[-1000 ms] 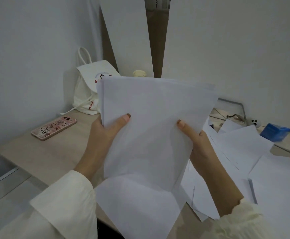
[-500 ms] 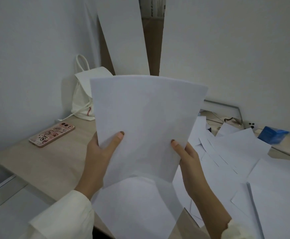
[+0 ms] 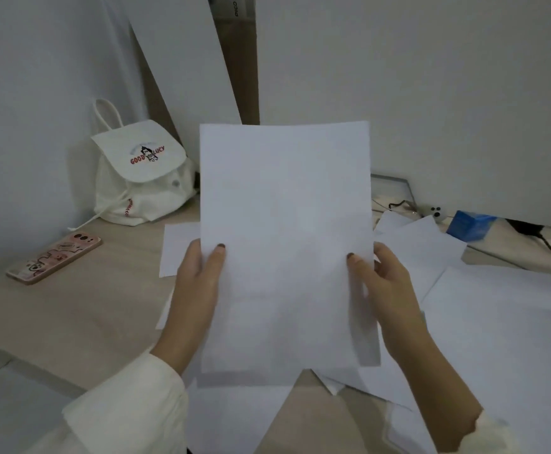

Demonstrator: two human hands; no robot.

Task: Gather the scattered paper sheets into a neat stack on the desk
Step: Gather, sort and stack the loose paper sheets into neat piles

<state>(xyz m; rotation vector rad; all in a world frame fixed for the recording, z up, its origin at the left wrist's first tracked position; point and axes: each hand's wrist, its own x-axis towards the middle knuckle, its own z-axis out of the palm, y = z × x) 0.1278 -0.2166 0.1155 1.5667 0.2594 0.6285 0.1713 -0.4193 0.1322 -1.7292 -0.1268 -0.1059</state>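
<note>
Straightened since before: held sheets (image 3: pixel 284 224) upright, white, blank, edges nearly flush | left hand (image 3: pixel 198 283) pinches left edge | right hand (image 3: pixel 387 290) pinches right edge | loose paper (image 3: pixel 503 322) lies on desk (image 3: pixel 71 316)

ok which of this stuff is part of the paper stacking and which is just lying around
Part of the job: held sheets, gripped by left hand and right hand; loose sheets on the desk.
Just lying about: phone, white backpack, blue box.

What the held sheets (image 3: pixel 284 224) hide

Behind them, fingers of my left hand (image 3: pixel 195 290) and right hand (image 3: pixel 388 286) are mostly covered; right of them, a blue box (image 3: pixel 470 224) is blurred and loose sheets (image 3: pixel 513 322) run off-frame.
</note>
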